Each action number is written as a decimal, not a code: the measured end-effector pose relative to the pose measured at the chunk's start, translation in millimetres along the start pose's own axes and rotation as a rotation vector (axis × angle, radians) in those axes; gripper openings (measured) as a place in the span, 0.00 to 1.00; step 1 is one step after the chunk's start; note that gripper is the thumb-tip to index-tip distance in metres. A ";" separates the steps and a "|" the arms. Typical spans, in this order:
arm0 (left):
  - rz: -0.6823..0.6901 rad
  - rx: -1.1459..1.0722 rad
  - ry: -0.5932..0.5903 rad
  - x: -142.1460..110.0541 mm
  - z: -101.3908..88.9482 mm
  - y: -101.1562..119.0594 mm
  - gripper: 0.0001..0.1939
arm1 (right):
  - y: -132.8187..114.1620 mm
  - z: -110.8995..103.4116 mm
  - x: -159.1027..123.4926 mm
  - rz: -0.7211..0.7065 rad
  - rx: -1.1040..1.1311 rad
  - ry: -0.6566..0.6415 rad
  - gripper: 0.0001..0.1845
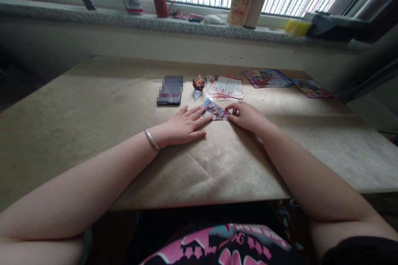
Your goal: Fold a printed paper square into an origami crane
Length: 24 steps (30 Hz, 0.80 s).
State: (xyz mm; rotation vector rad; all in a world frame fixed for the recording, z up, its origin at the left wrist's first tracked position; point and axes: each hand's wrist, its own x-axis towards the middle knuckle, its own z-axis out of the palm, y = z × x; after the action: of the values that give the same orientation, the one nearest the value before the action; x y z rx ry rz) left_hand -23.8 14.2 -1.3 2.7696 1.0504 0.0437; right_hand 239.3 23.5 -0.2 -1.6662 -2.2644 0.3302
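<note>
The pale table (77,124) takes up most of the view; read it as a clock centred on a small printed paper piece (216,110), with the windowsill (102,18) out at 12 and the person at 6. Next in size come the two hands. The left hand (186,127), at 8 to 9 o'clock, lies palm down with its fingers straight and spread, clutching nothing, the tips resting over the paper's near-left part. The right hand (248,116), at 3 o'clock, has its thumb and forefinger bent toward each other at the paper's right end; whether they truly pinch it I cannot tell. A fanned pile of colourful cards (267,78) lies at 2 o'clock, a stack of white, red-edged cards (225,87) just beyond the paper at 12 to 1, and a smaller card pile (312,88) well apart, between 2 and 3. A dark, phone-like slab (169,91), its face blurred out, sits at 10. The paper piece itself lies flat, apparently folded to a triangle, its long axis slanting from about 10 to 4, so it bridges the gap between the hands: the left covers more of it, while the right meets only the 4 o'clock end. Smaller again is a folded paper shape (199,83) at 11, and last a silver bangle (151,139) on the left wrist, at 8.
</note>
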 end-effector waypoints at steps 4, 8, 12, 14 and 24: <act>-0.061 -0.010 -0.020 -0.3 0.1 1.1 0.33 | 2.7 -1.4 1.2 -0.014 0.015 -0.011 0.15; -0.090 -0.009 -0.003 -0.5 1.3 1.5 0.37 | 5.7 -3.1 1.1 -0.039 0.012 -0.031 0.16; -0.155 -0.007 0.008 0.3 2.6 2.2 0.41 | 4.8 -3.3 -1.8 -0.050 -0.026 -0.038 0.21; -0.172 -0.023 0.013 1.5 3.2 3.0 0.41 | -0.9 -1.2 -3.8 -0.055 -0.094 -0.006 0.21; -0.206 -0.161 0.224 4.7 1.6 5.4 0.42 | -21.3 14.8 -1.6 -0.119 -0.068 0.151 0.10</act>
State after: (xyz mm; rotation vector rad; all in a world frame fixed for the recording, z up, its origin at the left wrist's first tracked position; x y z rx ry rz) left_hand -16.5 13.1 -2.0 2.5423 1.3182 0.3999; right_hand 215.3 15.7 -6.4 -1.5242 -2.2719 0.0976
